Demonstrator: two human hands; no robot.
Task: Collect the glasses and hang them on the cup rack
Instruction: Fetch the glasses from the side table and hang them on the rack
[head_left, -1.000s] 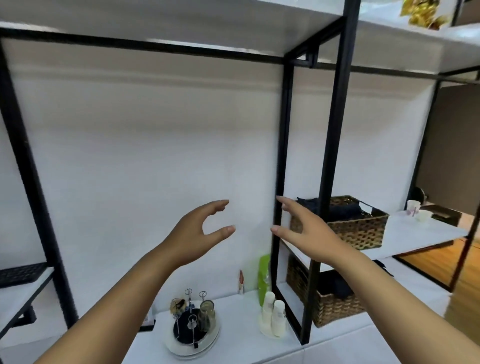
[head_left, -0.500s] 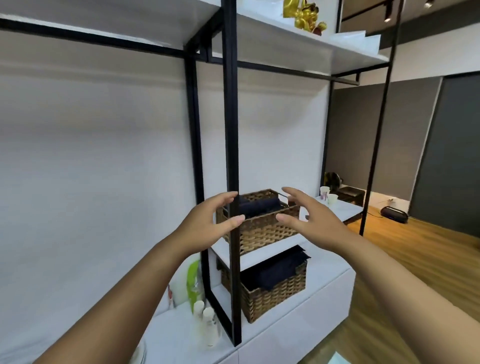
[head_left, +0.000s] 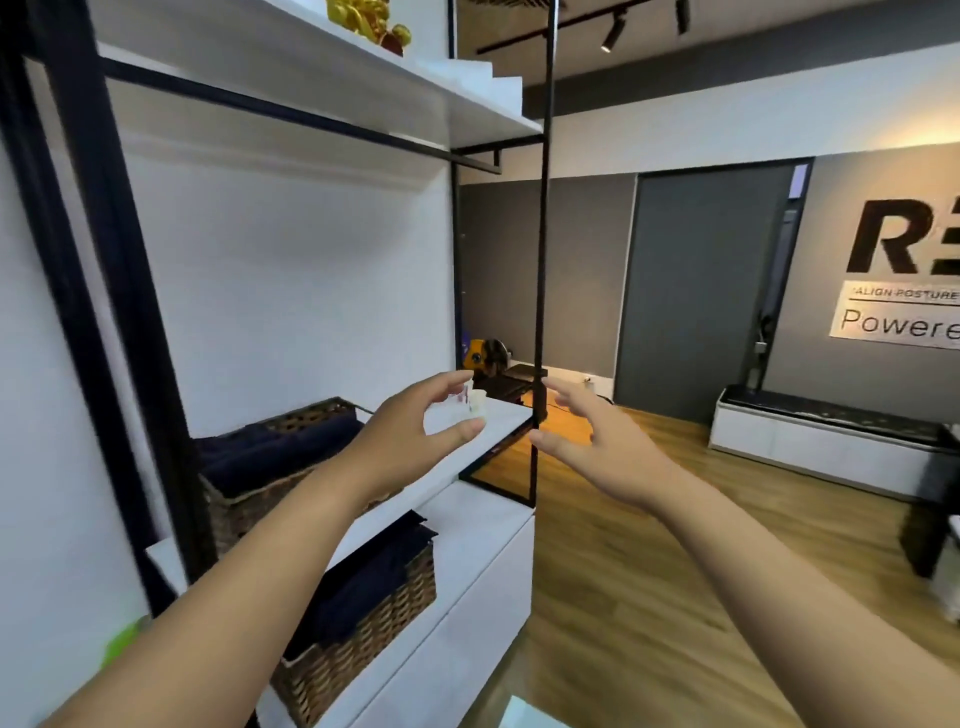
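Observation:
Two small white cups (head_left: 475, 404) stand near the far end of the white middle shelf (head_left: 498, 423), partly hidden behind my left hand. My left hand (head_left: 410, 441) is held out in front of me, fingers curved and apart, holding nothing. My right hand (head_left: 597, 441) is raised beside it, fingers spread and empty, just right of the black shelf post (head_left: 541, 208). The cup rack with its glasses is out of view.
A wicker basket (head_left: 260, 467) with dark cloth sits on the middle shelf and another wicker basket (head_left: 374, 618) sits below on the white cabinet. Gold ornaments (head_left: 369, 23) are on the top shelf. Wooden floor, a low white bench (head_left: 826, 436) and a grey door lie to the right.
The view has swung to the right along the shelf unit; the cup rack and bottles have left the frame and the room has come into view. Both hands stay raised and empty.

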